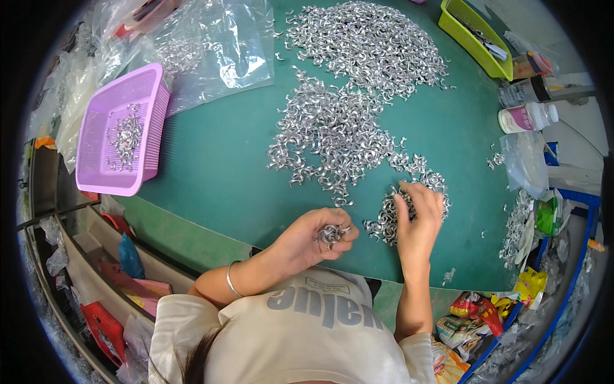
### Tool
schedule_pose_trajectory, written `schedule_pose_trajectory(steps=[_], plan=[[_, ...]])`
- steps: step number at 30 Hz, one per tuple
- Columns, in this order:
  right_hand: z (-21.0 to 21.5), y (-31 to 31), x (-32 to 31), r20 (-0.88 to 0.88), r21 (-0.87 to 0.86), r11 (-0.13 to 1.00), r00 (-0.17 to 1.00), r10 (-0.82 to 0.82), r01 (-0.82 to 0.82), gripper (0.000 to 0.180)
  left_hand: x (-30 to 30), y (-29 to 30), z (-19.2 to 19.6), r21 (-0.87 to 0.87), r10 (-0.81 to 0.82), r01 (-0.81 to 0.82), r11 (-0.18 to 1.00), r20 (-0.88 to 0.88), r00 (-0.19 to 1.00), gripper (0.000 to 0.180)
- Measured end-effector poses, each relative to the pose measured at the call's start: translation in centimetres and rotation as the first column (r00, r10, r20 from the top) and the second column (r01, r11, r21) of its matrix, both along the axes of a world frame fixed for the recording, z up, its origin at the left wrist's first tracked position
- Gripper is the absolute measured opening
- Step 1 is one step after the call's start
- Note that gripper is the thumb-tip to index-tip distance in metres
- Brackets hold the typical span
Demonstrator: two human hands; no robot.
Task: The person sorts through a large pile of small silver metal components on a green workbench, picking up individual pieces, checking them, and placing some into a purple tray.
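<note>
Our left hand (pixel 298 240) curls fingers round seemingly light, stiff metal crescents (pixel 330 235), best pinched mid-curve; whether our right hand (pixel 420 224) pinches, we cannot tell.

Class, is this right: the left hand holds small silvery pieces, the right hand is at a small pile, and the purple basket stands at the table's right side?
The side is wrong: in the head view, the purple basket stands at the left side of the table. The rest is correct: the left hand holds small silvery pieces, and the right hand is at a small pile.
</note>
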State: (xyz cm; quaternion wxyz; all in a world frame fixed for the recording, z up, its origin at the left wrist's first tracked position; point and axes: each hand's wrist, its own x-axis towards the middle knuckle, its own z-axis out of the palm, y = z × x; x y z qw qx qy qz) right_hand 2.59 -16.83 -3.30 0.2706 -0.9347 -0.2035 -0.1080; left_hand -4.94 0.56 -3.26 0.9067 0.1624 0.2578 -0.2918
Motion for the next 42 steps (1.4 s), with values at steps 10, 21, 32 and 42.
schedule_pose_trajectory(steps=[10, 21, 32, 42], plan=[[-0.6, -0.3, 0.9, -0.001, -0.167, 0.985, 0.999, 0.032, -0.031, 0.01, -0.6, 0.0, -1.3, 0.186, 0.022, -0.057, 0.981, 0.186, 0.982, 0.02], [1.0, 0.0, 1.9, -0.01, -0.41, 0.889, 0.976, 0.218, -0.203, 0.005, -0.4, -0.8, -0.6, 0.268, -0.028, -0.025, 0.963, 0.195, 0.98, 0.021], [0.7, -1.4, 2.8, -0.278, 0.233, 0.968, 0.947, 0.16, -0.095, 0.012, -0.6, -0.5, -0.8, 0.32, -0.01, -0.052, 0.946, 0.19, 0.982, 0.02], [1.0, -1.7, 0.9, -0.708, 0.695, 0.499, 0.377, 0.596, 0.518, 0.006, 0.6, -1.2, -0.1, 0.491, -0.008, -0.164, 0.855, 0.329, 0.944, 0.018]])
